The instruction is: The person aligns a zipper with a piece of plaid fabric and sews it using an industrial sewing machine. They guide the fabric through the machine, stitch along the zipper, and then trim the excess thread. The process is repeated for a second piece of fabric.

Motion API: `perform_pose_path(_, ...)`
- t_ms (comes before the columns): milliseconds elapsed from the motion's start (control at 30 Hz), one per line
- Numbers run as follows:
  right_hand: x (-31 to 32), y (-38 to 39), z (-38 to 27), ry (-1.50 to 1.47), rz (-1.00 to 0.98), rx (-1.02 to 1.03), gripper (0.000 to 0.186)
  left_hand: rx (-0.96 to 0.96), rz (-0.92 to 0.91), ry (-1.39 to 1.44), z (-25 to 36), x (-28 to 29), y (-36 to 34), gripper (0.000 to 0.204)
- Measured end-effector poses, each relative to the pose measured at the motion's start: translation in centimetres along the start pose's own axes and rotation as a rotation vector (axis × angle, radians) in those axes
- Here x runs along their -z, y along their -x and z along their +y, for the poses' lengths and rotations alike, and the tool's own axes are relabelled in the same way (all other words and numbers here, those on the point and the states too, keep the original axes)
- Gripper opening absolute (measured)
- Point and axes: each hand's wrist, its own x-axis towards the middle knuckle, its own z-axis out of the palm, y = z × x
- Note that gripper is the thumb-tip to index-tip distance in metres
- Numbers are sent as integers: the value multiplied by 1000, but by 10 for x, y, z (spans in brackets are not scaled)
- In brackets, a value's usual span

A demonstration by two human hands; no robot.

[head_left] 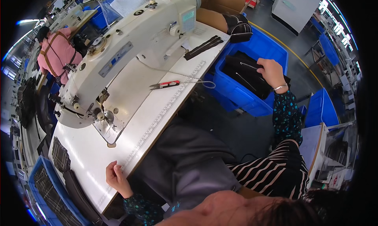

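Note:
My right hand (270, 72) is over the blue bin (256, 108) on the right, fingers closed on a dark fabric piece (246, 67) with a metal zipper, among more dark pieces (252, 84) in the bin. My left hand (117, 177) rests at the front edge of the white sewing table (78, 147), fingers loosely curled, with nothing visible in them. A white sewing machine (126, 49) stands on the table. Red-handled thread snips (166, 84) lie beside a cord, and dark zipper strips (202, 47) lie at the back right of the tabletop.
A blue tray (47, 190) of dark pieces sits at lower left. A cardboard box (220, 1) is behind the table, another blue bin (321, 108) at right, and a white cabinet (293, 11) farther back. A co-worker in pink (57, 53) sits at upper left.

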Motion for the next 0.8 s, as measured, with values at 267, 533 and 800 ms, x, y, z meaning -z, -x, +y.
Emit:
perform_pose_path(267,-79,-63,-12,-199,215,196,11,54,-4,9,7,-2,4,23)
perform_pose_path(533,-125,-178,-97,-98,254,578,36,86,23,68,14,-6,8,15)
perform_pose_path(800,-149,-210,-68,96,140,576,36,9,52,-28,22,-5,0,11)
